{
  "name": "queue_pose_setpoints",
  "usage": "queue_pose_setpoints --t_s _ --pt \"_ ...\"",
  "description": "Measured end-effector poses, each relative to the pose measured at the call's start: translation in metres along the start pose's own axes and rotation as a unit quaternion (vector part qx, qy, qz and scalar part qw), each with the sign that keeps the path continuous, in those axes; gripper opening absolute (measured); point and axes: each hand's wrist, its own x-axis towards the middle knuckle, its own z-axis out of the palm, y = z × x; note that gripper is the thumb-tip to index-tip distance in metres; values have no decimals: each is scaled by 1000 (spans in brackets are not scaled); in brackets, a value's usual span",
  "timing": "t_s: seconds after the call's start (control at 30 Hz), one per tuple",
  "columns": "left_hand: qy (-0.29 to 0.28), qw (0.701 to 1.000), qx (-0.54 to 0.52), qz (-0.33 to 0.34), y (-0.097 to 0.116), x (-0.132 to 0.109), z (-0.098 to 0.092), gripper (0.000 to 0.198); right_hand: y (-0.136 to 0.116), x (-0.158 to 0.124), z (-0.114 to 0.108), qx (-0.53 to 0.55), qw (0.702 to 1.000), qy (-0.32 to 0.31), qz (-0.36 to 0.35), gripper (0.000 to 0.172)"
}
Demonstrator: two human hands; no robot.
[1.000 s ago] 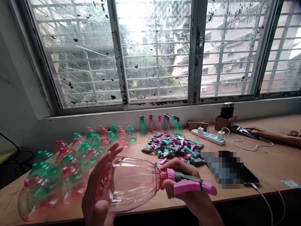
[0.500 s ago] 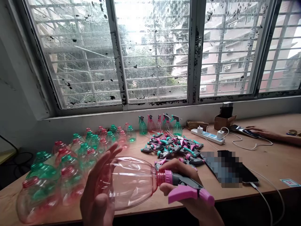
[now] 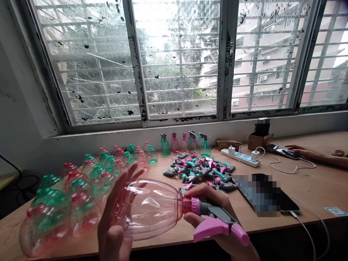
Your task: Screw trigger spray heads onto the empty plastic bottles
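Observation:
A clear pink plastic bottle [image 3: 152, 210] lies sideways in front of me. My left hand [image 3: 115, 221] cups its base, fingers stretched along the side. My right hand [image 3: 214, 214] is closed round the pink screw collar of a pink and grey trigger sprayer [image 3: 217, 223] fitted on the bottle's neck. The sprayer's nozzle points right, its lever hanging down.
Several capless pink and green bottles [image 3: 78, 188] stand at the left of the wooden table [image 3: 315, 185]. A heap of loose trigger sprayers [image 3: 201, 170] lies in the middle, several finished spray bottles [image 3: 185, 143] behind it. At the right are a power strip [image 3: 240, 156], cables, phones and another person's hand [image 3: 304, 151].
The sprayer has turned in my right hand, its pink lever swinging lower. The bottle has shifted slightly against my left palm.

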Motion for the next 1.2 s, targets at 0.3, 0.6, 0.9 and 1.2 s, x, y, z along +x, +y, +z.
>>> queue_pose_setpoints --t_s 0.3,0.6,0.9,1.2 --pt "3 1000 2 17 -2 0 -3 65 7 2 2 104 992 -21 65 26" --pt "23 999 -17 32 -3 -1 6 71 7 -1 -2 90 994 -15 62 30" --pt "4 999 -10 36 3 -4 4 56 9 0 -2 55 997 2 54 32" --pt "9 998 -1 67 4 -7 11 57 8 3 1 135 987 -8 82 31"
